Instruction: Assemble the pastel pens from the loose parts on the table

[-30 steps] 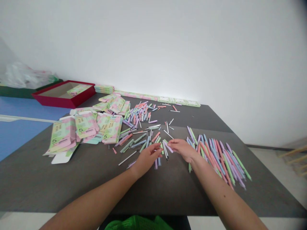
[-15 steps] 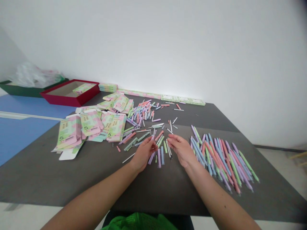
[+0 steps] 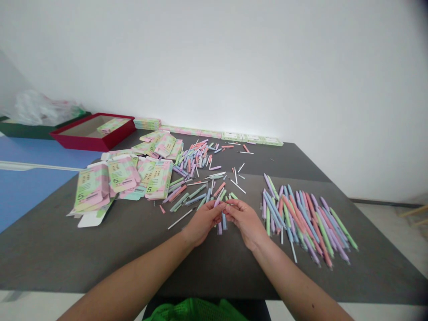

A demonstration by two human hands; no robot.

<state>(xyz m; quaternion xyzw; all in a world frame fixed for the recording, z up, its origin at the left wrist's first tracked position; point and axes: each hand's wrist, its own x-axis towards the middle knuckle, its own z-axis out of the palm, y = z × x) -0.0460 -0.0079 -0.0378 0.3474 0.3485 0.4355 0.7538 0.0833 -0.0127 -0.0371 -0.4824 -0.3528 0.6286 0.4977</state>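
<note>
Our hands (image 3: 224, 218) meet over the dark worktop (image 3: 100, 254), fingers curled together, gripping a few slim pastel pens (image 3: 223, 221) that stand tilted between them. Just to the right lies a fanned heap of matt lilac, green, pink and blue pens (image 3: 301, 223); farther off, loose pens (image 3: 194, 160) scatter beside flattened printed card boxes (image 3: 92, 187), with a red tray (image 3: 80, 141) beyond.

The bare left forearm (image 3: 133, 269) and bare right forearm (image 3: 294, 276) angled in from the bottom corners of the frame. Near the centre, the left hand (image 3: 202, 223) and right hand (image 3: 244, 220) curled inward, palms down, their fingertips (image 3: 220, 206) almost meeting.
</note>
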